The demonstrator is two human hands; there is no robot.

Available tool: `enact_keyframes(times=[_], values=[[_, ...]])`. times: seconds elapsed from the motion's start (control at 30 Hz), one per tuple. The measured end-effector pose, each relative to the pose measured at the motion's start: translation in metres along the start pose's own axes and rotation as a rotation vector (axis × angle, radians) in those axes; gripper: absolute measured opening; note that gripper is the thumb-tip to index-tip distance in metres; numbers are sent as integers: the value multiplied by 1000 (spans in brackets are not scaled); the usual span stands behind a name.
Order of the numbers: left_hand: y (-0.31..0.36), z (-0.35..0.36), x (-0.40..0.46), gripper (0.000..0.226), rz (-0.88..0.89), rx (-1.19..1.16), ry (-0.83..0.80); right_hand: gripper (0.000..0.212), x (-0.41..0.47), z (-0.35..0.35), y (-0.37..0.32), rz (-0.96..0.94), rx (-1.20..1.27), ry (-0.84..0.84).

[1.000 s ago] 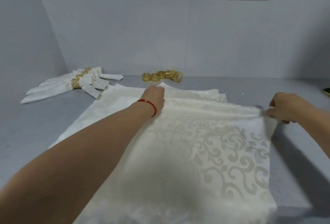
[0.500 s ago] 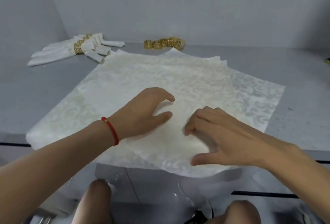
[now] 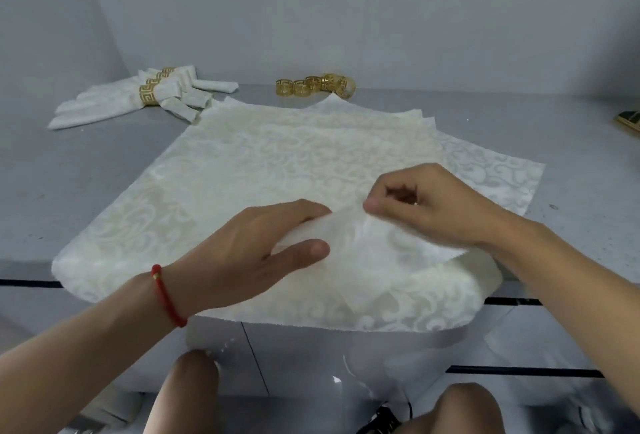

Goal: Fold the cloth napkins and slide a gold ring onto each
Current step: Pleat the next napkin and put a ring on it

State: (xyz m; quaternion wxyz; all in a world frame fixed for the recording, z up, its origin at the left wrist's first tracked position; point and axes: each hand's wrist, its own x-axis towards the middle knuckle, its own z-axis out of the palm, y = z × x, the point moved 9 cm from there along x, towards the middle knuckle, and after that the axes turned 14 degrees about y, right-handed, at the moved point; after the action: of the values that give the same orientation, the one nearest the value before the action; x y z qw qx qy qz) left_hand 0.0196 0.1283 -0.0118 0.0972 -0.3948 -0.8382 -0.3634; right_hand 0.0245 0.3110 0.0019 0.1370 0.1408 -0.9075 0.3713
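- Left hand (image 3: 263,243) grips a raised fold of the top napkin (image 3: 277,163), thumb in front of the fold and fingers behind it.
- Right hand (image 3: 426,205) pinches the same fold at its peak with thumb and fingertips; the other fingers are curled in.
- The two hands sit close together near the middle front of the cloth. Neither is free.
- The top napkin lies flat on a stack of napkins (image 3: 419,115) on the grey surface (image 3: 86,174), and its front edge hangs over the surface's front edge.
- Loose gold rings (image 3: 315,85) sit in a row at the back, by the wall. Finished napkins (image 3: 138,101) with rings on lie back left.
- Step in hand, my read: gathering the napkin from its centre so it can be drawn into a ring.
- To do it well:
  - pinch only the top layer, since the sheets below could lift with it
  - pull straight up so the corners drape evenly
  - keep one hand round the gathered neck while the other fetches a ring
  - rings are well apart from the hands, so that is a long reach
- Hard to make out:
  - left fingers are hidden behind the fold, so their hold cannot be checked
  - number of napkins in the stack is unclear; only offset corners show at the back
  - ring count is uncertain because they overlap
  - a gold-edged object (image 3: 628,122) is cut off at the right edge; I cannot say what it is
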Motion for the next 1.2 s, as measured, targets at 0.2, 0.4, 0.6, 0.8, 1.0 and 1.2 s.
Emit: enact_keyframes(times=[0.2,0.4,0.6,0.8,1.0,1.2], values=[[-25,-14,39,72,-24,213,-9,32,44,6,32,144,-65,3],[-61,-19,92,24,-216,182,210,30,46,-8,39,77,-235,57],[-92,-26,100,28,-340,263,136,75,33,-15,60,99,-332,-51],[-85,-37,70,25,-341,337,-149,40,32,1,29,22,-114,-108],[-102,-46,80,24,-481,280,-297,50,44,12,27,77,138,-206],[-150,-27,171,31,-420,444,-153,42,116,-20,100,365,-25,81]])
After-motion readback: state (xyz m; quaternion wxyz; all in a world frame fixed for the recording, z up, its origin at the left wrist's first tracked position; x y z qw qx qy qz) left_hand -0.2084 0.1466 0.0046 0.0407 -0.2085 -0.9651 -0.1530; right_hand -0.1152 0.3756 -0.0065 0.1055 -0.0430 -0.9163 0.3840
